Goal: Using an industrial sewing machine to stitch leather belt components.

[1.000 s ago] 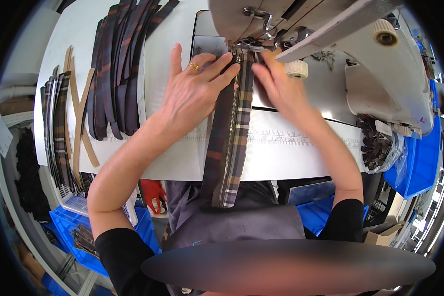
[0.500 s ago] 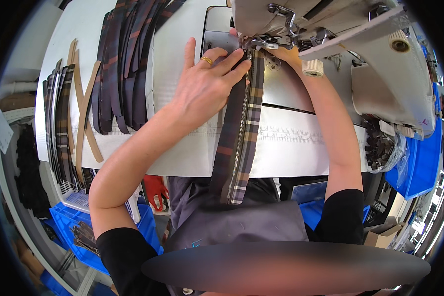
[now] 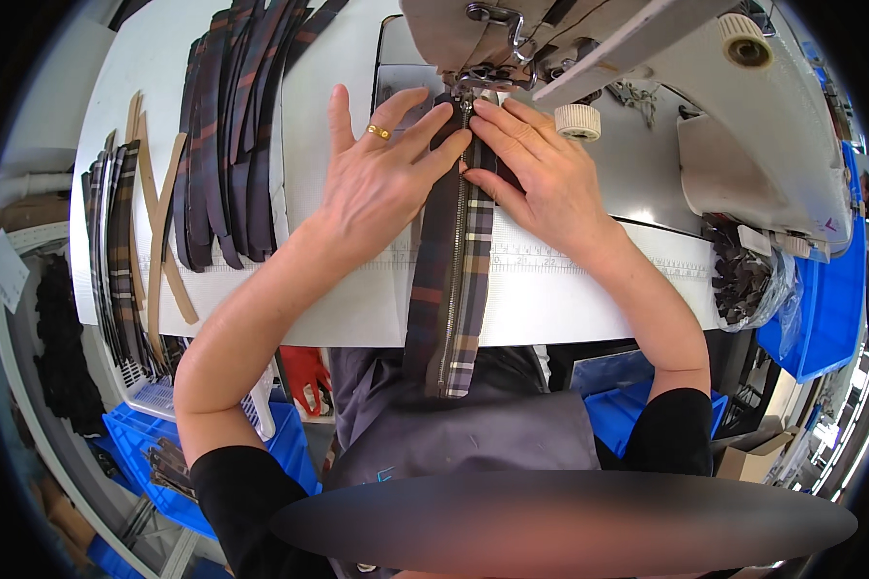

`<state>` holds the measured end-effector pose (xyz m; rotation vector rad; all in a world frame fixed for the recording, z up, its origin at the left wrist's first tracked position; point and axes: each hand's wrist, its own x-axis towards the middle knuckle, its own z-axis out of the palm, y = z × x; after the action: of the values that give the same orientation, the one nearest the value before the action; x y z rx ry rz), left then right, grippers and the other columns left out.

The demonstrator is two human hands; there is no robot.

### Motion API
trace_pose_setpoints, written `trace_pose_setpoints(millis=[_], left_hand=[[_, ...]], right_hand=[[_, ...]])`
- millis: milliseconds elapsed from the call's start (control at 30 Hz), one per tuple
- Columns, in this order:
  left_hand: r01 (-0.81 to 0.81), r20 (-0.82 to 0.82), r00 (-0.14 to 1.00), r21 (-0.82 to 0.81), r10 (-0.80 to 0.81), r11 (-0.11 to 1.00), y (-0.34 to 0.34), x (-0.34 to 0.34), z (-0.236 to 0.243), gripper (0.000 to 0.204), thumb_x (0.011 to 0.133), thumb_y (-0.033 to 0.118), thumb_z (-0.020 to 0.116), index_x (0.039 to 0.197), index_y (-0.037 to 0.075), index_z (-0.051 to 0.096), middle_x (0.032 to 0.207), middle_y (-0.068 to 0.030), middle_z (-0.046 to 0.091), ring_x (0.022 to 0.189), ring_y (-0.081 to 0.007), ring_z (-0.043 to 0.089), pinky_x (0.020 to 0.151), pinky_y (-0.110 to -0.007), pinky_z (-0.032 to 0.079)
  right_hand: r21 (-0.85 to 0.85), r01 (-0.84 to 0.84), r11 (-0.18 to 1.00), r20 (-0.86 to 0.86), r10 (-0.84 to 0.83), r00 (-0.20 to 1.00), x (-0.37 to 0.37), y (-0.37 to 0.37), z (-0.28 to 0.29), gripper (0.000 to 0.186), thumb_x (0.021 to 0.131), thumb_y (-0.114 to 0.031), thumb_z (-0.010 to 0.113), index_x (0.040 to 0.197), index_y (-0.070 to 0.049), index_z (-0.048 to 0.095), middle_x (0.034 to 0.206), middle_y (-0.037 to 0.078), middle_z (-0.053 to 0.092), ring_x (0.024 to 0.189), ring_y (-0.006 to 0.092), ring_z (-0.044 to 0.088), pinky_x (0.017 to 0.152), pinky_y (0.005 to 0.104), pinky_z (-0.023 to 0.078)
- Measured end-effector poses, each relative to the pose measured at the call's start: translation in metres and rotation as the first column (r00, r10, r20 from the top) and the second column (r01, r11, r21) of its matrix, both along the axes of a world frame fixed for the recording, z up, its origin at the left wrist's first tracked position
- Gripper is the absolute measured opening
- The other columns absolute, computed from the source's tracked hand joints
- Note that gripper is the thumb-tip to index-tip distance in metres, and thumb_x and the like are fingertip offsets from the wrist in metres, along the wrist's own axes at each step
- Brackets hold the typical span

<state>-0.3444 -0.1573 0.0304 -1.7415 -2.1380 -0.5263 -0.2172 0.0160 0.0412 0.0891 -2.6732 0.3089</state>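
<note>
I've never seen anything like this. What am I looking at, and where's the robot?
There is no robot here: these are a person's bare hands. The view comes from a wide camera worn on the head, looking down, so straight edges bend near the rim. The left hand, with a gold-coloured ring, and the right hand both have fingertips on a fabric strip with a metal zipper; whether they pinch or just press is hard to tell. Its far end is by the sewing machine; its near end hangs over the edge of the white table. To the left lie dark plaid strips and tan strips.
</note>
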Motion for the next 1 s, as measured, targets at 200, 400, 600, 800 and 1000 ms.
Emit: trace_pose_setpoints(millis=[200, 400, 600, 800, 1000], left_hand=[[-0.03, 0.049, 0.998, -0.079, 0.034, 0.996, -0.003, 0.004, 0.004, 0.05, 0.073, 0.003, 0.065, 0.121, 0.017, 0.064, 0.13, -0.0019, 0.058, 0.121, -0.0239, 0.05, 0.106, -0.069, 0.016], [-0.009, 0.141, 0.99, -0.074, 0.019, 0.997, -0.002, 0.003, 0.005, 0.053, 0.073, 0.001, 0.062, 0.123, 0.016, 0.063, 0.131, -0.003, 0.058, 0.116, -0.0246, 0.053, 0.104, -0.07, 0.021], [-0.025, 0.105, 0.994, -0.033, 0.028, 0.999, 0.007, -0.008, 0.0, 0.054, 0.073, 0.001, 0.062, 0.125, 0.018, 0.061, 0.131, -0.0027, 0.059, 0.117, -0.0251, 0.053, 0.104, -0.07, 0.02], [-0.032, 0.058, 0.998, -0.053, 0.035, 0.998, 0.004, -0.007, 0.0, 0.054, 0.074, 0.001, 0.061, 0.125, 0.02, 0.061, 0.132, -0.002, 0.059, 0.119, -0.0249, 0.052, 0.105, -0.069, 0.019], [-0.04, 0.082, 0.996, -0.053, 0.044, 0.998, 0.004, -0.005, 0.0, 0.053, 0.075, 0.001, 0.061, 0.124, 0.02, 0.062, 0.131, -0.0018, 0.059, 0.119, -0.0244, 0.053, 0.105, -0.068, 0.02]], right_hand=[[0.03, 0.0, 1.0, 0.021, 0.0, 1.0, 0.0, 0.0, 0.002, 0.048, 0.076, -0.025, 0.077, 0.118, -0.005, 0.062, 0.128, 0.005, 0.06, 0.115, 0.0256, 0.058, 0.081, 0.0328, 0.054], [0.025, 0.022, 0.999, 0.037, -0.023, 0.999, 0.0, 0.001, 0.002, 0.048, 0.078, -0.026, 0.075, 0.12, -0.006, 0.062, 0.128, 0.004, 0.06, 0.114, 0.0247, 0.059, 0.078, 0.0329, 0.055], [0.057, 0.031, 0.998, 0.0, -0.031, 1.0, -0.011, 0.011, 0.0, 0.049, 0.079, -0.027, 0.075, 0.122, -0.008, 0.061, 0.125, 0.005, 0.061, 0.112, 0.0237, 0.06, 0.076, 0.0323, 0.055], [-0.08, -0.073, 0.994, -0.194, 0.057, 0.979, -0.01, 0.012, -0.001, 0.043, 0.082, -0.019, 0.069, 0.122, -0.005, 0.062, 0.103, 0.008, 0.068, 0.089, 0.0271, 0.06, 0.081, 0.0376, 0.049], [0.193, 0.027, 0.981, -0.115, -0.005, 0.993, -0.007, 0.008, 0.0, 0.041, 0.086, -0.009, 0.064, 0.127, -0.014, 0.059, 0.076, 0.001, 0.06, 0.054, 0.0191, 0.056, 0.049, 0.031, 0.045]])
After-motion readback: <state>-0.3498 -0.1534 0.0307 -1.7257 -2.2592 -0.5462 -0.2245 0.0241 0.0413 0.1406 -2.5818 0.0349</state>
